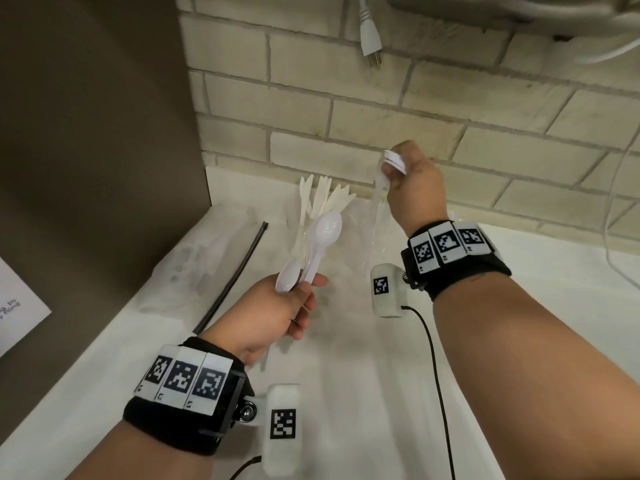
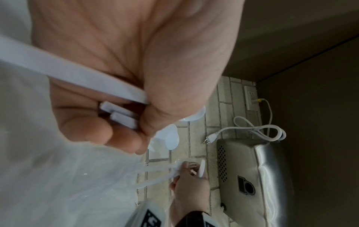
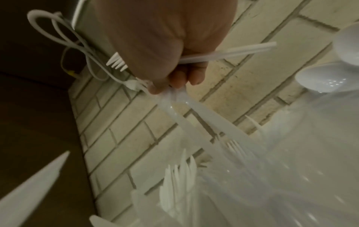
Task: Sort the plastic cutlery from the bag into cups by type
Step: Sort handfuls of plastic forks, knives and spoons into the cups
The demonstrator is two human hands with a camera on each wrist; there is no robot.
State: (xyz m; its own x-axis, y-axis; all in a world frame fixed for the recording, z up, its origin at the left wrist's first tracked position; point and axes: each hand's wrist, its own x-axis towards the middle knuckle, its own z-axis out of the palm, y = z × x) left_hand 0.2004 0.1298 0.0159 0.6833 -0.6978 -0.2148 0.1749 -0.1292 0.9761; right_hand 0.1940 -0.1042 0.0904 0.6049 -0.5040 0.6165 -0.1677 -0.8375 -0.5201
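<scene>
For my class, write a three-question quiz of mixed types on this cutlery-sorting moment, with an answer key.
1. True or false: the left hand holds white plastic spoons.
2. Multiple choice: what does the right hand grip besides the white plastic forks?
A. the dangling power plug
B. the black strip on the counter
C. the top of the clear plastic bag
3. Fill in: the knives stand with their blades pointing ____, near the brick wall.

Key: 1 true; 2 C; 3 up.
</scene>
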